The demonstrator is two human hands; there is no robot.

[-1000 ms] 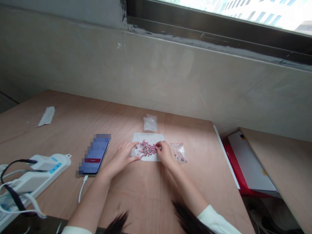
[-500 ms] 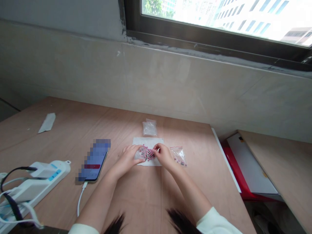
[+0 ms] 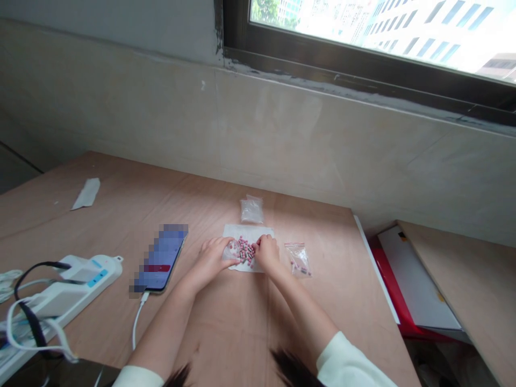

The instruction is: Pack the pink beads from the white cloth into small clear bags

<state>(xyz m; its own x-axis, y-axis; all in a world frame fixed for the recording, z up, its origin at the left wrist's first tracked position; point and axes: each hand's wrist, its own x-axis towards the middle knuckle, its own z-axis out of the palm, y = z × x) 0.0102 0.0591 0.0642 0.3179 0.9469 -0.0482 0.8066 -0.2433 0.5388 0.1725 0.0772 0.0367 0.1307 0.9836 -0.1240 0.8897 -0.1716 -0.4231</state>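
Note:
My left hand grips a small clear plastic bag between thumb and fingers, its mouth facing right. A few pink specks show in or through the bag. Beside it, many small pink-and-dark capsules lie in a loose pile on a white sheet of paper. At the right edge of the pile is my right hand, its fingertips pinched together among the capsules; what they hold, if anything, is hidden. Right of that hand lies a clear zip bag with several capsules in its lower part.
Flat clear bags lie behind the paper. A phone with a white charging cable is to the left, near a power strip with plugs and cords. A paper scrap lies far left. The desk's right edge borders a shelf with a white folder.
The view has shifted slightly, moving the scene a little rightward. The fingers of my right hand have curled in more at the pile's right edge. My left hand still holds the bag.

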